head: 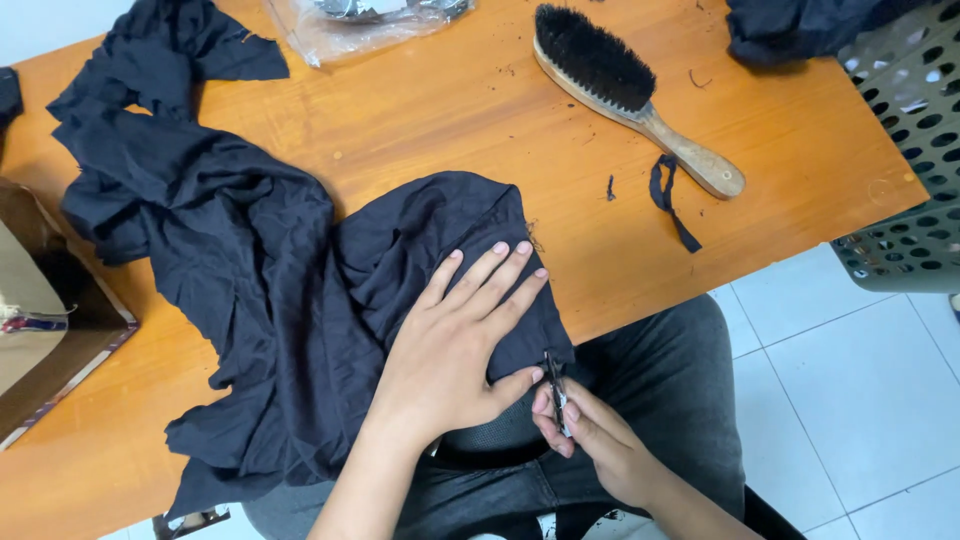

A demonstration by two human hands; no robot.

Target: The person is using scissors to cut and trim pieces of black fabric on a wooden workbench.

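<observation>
A crumpled black garment lies spread over the orange wooden table, one end hanging off the near edge. My left hand lies flat on that end, fingers spread, pressing the cloth down. My right hand is just below the table edge, over my lap, pinching a small black thread snipper whose tip touches the hem of the garment beside my left thumb.
A wooden clothes brush with black bristles lies at the back right. A black fabric strip and thread bits lie near it. A clear plastic bag sits at the back. A grey perforated basket stands right, a cardboard box left.
</observation>
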